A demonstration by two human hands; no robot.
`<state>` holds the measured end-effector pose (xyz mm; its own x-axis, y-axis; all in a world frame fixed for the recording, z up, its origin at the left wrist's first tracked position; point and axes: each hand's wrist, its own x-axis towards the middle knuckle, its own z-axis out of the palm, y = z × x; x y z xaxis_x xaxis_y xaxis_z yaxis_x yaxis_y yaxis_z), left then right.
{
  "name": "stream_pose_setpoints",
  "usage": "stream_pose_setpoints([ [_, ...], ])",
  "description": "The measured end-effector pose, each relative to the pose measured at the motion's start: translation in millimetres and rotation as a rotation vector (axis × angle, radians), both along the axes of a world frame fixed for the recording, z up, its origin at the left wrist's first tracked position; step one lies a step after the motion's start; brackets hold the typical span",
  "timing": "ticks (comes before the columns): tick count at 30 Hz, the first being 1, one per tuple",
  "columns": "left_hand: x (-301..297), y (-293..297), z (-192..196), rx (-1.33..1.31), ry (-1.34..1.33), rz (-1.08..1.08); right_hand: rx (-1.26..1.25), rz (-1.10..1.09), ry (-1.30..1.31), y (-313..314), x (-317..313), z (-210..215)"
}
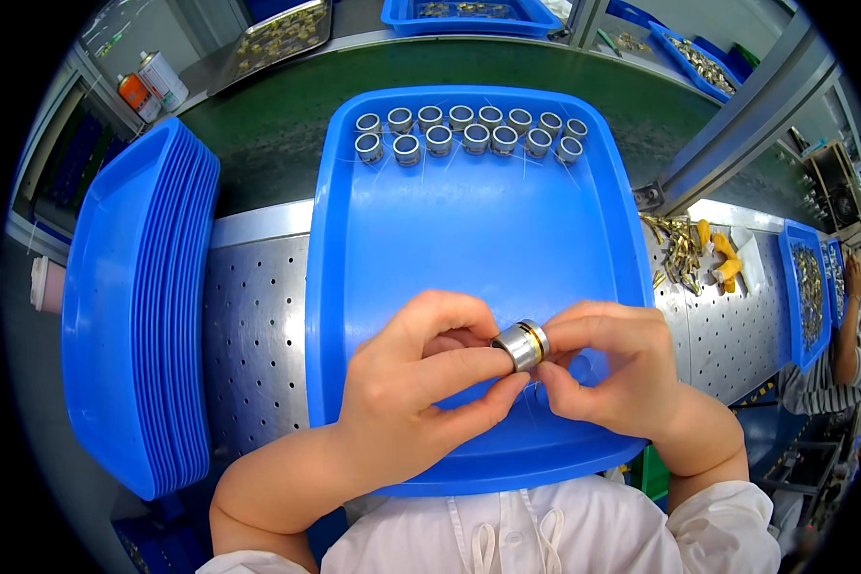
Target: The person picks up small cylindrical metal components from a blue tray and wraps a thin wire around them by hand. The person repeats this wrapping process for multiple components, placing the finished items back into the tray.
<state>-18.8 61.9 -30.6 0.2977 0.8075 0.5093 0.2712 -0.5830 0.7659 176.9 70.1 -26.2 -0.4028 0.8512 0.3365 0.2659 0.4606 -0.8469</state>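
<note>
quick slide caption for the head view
Both hands hold a metal ring over a blue tray.

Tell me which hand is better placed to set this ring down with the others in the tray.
Probably the left hand: its thumb and fingers wrap the ring, while the right hand only touches its end. The rows of rings lie straight ahead at the tray's far end.

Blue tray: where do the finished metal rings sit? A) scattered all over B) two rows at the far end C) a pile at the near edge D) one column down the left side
B: the metal rings stand in two neat rows along the far end of the blue tray, well beyond both hands.
</note>
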Motion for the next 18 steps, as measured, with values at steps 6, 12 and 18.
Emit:
stream_pose_setpoints([
  [6, 1.7, -2.4, -0.9, 0.055, 0.035, 0.003, 0.006, -0.013, -0.031, -1.2, -0.4, 2.6],
  [12, 3.6, -4.6, 3.5, 0.085, 0.053, -0.010, 0.145, -0.046, 0.000, 1.3, 1.7, -5.5],
  [18, 1.4, 1.9, -0.3, 0.146, 0.065, 0.041, -0.023, -0.002, 0.101, 3.7, 0.3, -0.1],
])
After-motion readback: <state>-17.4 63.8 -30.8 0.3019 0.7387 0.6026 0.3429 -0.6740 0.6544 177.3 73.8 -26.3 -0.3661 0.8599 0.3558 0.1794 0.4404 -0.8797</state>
